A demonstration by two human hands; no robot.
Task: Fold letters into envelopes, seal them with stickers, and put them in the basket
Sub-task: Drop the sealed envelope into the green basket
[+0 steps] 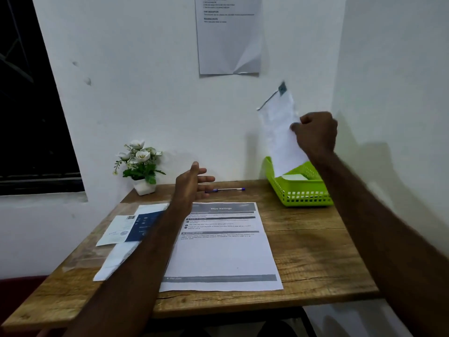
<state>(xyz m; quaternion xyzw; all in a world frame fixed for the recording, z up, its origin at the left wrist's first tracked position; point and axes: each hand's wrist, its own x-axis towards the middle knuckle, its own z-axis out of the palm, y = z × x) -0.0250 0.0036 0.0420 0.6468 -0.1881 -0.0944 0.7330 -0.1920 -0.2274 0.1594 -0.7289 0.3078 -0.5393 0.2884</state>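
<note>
Right hand [315, 132]: raised above the far right corner of the table, fingers curled, pinching the right edge of a white envelope [279, 132]; envelope held upright and slightly tilted, its lower end dipping inside the green basket [301, 193], a small dark sticker [282, 88] at its upper end over what looks like the flap, though the view there is blurred.

Green basket: plastic, lattice-walled, standing on the far right corner of the wooden table [315, 251], near the wall; at least one other white envelope [295, 177] lies flat inside it.

Left hand [194, 182]: hovering over the far middle of the table, fingers straight and loosely spread, palm turned to the right, holding nothing.

Printed letter [221, 246]: a full sheet lying flat and unfolded at the table's centre, headed "Wipe Railings", dark band along its near edge; just right of the left forearm.

Stack at the table's left [121, 232]: white envelopes and a dark blue sheet, overlapping, partly hidden under the left forearm; exact count cannot be told.

Pen [226, 189]: blue-capped, clear barrel, lying crosswise at the far edge, just behind the left hand's fingers.

Potted plant [139, 164]: white flowers, white pot, far left corner of the table.

Wall notice [229, 35]: a creased printed sheet fixed to the white wall above the basket; dark window [29, 105] at left.
</note>
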